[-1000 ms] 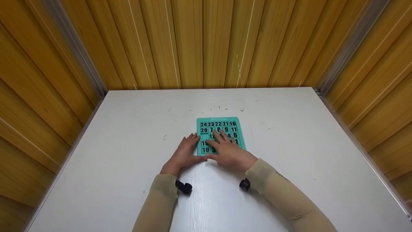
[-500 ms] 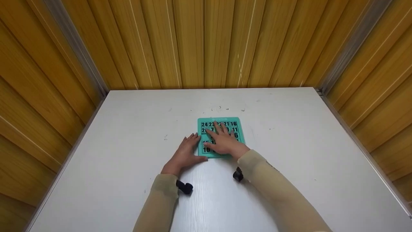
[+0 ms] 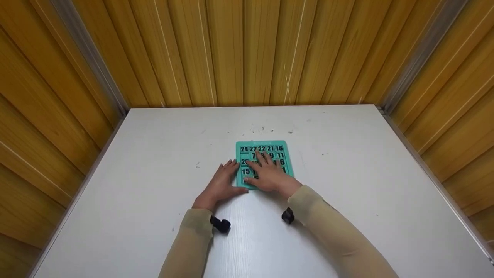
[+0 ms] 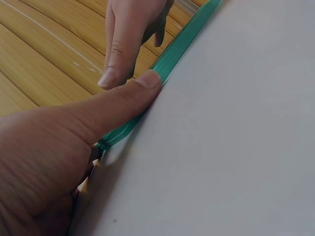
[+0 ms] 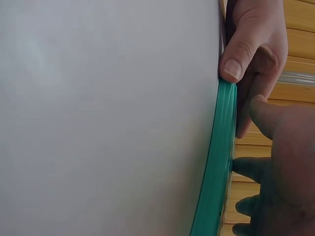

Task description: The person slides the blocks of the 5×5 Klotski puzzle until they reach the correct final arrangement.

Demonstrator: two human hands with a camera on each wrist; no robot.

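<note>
A teal number slide puzzle (image 3: 260,143) lies flat on the white table, with black numbers on its tiles. My left hand (image 3: 220,183) grips its near left corner, fingers along the left side and thumb on the near edge. The left wrist view shows that thumb (image 4: 118,105) against the teal frame. Above the tiles, my right hand (image 3: 270,175) spreads its fingers, one fingertip at the 20 tile (image 3: 243,162) in the third row. A gap shows at the left end of the second row. The right hand hides several lower tiles.
The white table (image 3: 162,146) extends around the puzzle and carries small dark marks beyond it. Yellow wood-look panels (image 3: 251,54) rise behind the table and on both sides. Black wrist cameras sit at both cuffs.
The 20 tile has slid from the second row down to the third, leaving the gap above it. My right hand moved away over the board, then back slightly. The left hand stayed put.
</note>
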